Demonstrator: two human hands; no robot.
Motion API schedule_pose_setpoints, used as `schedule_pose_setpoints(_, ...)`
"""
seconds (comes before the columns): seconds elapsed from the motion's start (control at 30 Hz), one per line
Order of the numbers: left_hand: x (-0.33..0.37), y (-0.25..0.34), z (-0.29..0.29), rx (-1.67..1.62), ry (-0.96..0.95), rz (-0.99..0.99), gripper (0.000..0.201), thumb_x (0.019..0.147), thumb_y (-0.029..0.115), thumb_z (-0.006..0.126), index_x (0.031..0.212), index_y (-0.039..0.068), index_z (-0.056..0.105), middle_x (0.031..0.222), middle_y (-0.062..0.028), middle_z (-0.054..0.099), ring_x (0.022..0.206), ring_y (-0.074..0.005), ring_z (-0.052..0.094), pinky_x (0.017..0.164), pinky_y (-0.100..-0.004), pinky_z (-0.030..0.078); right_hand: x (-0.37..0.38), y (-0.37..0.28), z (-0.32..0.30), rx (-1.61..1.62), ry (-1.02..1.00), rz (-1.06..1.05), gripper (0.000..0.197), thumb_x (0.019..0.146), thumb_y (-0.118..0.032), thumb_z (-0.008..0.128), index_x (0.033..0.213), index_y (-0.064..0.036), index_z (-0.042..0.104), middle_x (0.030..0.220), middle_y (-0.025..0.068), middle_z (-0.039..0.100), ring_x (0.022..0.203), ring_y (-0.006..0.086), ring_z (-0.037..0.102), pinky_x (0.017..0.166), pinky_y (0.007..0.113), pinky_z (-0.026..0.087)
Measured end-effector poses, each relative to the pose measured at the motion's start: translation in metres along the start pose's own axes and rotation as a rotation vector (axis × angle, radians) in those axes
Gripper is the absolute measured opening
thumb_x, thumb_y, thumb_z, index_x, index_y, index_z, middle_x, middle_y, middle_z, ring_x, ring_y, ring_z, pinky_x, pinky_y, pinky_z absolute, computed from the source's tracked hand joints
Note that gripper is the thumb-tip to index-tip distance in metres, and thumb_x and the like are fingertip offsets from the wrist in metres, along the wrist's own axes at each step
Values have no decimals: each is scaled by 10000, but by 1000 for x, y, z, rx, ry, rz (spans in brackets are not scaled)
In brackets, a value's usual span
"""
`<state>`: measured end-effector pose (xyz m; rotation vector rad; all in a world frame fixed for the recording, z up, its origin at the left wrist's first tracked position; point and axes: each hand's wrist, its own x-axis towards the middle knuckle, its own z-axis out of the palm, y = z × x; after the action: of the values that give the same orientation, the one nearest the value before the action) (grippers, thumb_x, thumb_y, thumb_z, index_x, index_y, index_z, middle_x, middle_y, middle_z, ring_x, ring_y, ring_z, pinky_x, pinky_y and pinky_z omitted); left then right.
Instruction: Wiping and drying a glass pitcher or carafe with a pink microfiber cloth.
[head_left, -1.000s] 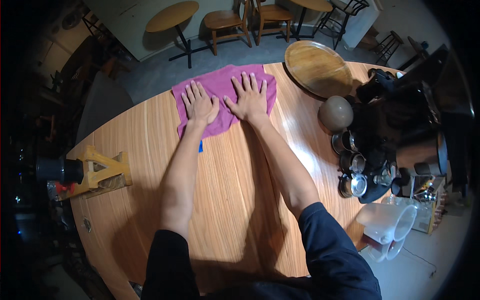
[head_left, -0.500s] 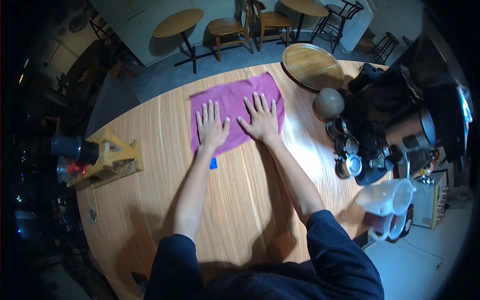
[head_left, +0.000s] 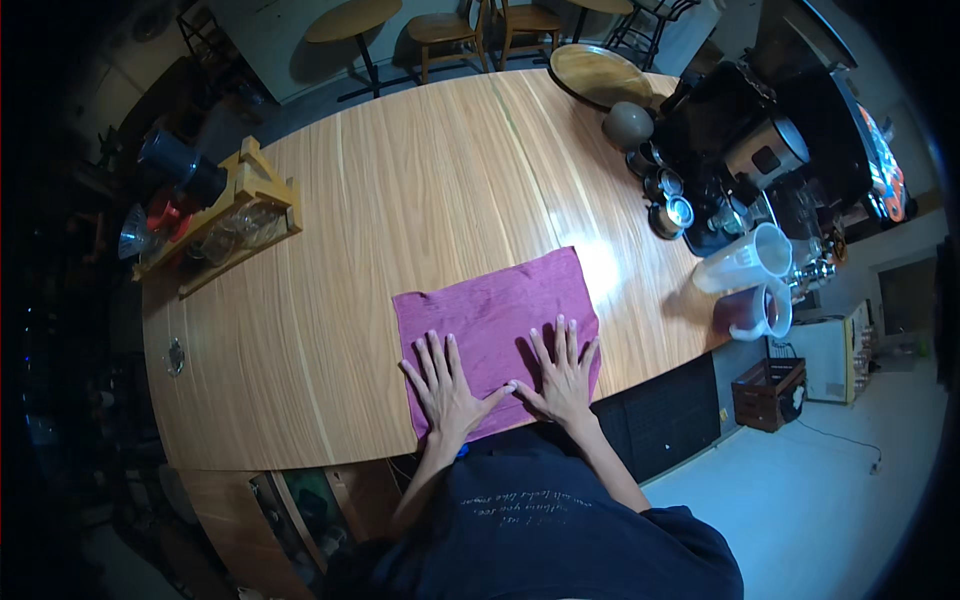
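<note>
A magenta cloth [head_left: 490, 310] lies spread on the wooden tabletop [head_left: 400, 200], at the edge nearest my body. My left hand [head_left: 447, 395] rests flat on its left part, fingers spread. On the right part of the cloth, my right hand [head_left: 562, 378] also presses flat with its fingers apart. The two thumbs almost touch at the middle. Neither hand grips anything. A bit of blue shows by my left wrist, at the cloth's near edge.
On the left stands a wooden rack [head_left: 240, 215] with glassware. A round wooden tray [head_left: 600, 75], a grey ball-shaped object [head_left: 628, 125], small metal cups [head_left: 672, 215], dark machines and two plastic pitchers [head_left: 750, 258] line the right side. Chairs [head_left: 443, 28] stand beyond the table.
Both hands and the cloth have slid from the far part of the table back toward my body. My thumbs have come closer together, and the view has shifted.
</note>
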<state>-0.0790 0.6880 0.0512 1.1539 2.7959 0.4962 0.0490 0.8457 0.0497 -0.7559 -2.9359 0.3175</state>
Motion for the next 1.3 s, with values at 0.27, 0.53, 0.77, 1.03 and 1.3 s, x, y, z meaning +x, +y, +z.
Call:
schedule_pose_setpoints(0.27, -31, -23, 5, 9, 11, -6, 1136, 815, 702, 622, 1537, -72, 209, 1599, -336, 116, 1509, -462, 60, 1171, -665, -15, -68, -13, 1, 7, -98, 70, 887, 891, -643, 553, 1573, -143, 282, 1629, 278, 107, 1517, 453, 56, 1167, 664, 15)
schedule_pose_setpoints(0.53, 20, -33, 6, -16, 55, 24, 991, 894, 607, 581, 1533, -66, 234, 1599, -305, 184, 1516, -422, 107, 1184, -642, -4, 28, -20, 11, -52, 95, 55, 729, 923, -575, 533, 1533, -204, 387, 1622, 195, 234, 1505, 395, 189, 1167, 666, 83)
schedule_pose_setpoints(0.77, 156, -71, 8, 142, 150, -52, 945, 924, 628, 510, 1543, -35, 243, 1610, -253, 221, 1527, -355, 139, 1196, -619, 4, 166, -14, 26, -48, 227, 11, 726, 917, -620, 497, 1527, -239, 397, 1607, 167, 289, 1494, 374, 237, 1182, 652, 70)
schedule_pose_setpoints(1.03, 313, -119, 14, 194, 158, -52, 946, 924, 679, 453, 1564, 19, 232, 1640, -179, 198, 1540, -297, 104, 1207, -593, -25, 323, -9, 45, -68, 247, 13, 745, 931, -657, 425, 1543, -236, 367, 1624, 164, 254, 1508, 373, 202, 1178, 666, 38)
schedule_pose_setpoints(1.3, 468, -161, 19, 196, 120, -101, 953, 928, 711, 407, 1581, 51, 192, 1654, -156, 160, 1543, -280, 93, 1217, -579, -4, 488, 0, 64, -92, 242, 6, 759, 938, -678, 351, 1551, -231, 354, 1630, 158, 245, 1514, 365, 191, 1184, 658, 41)
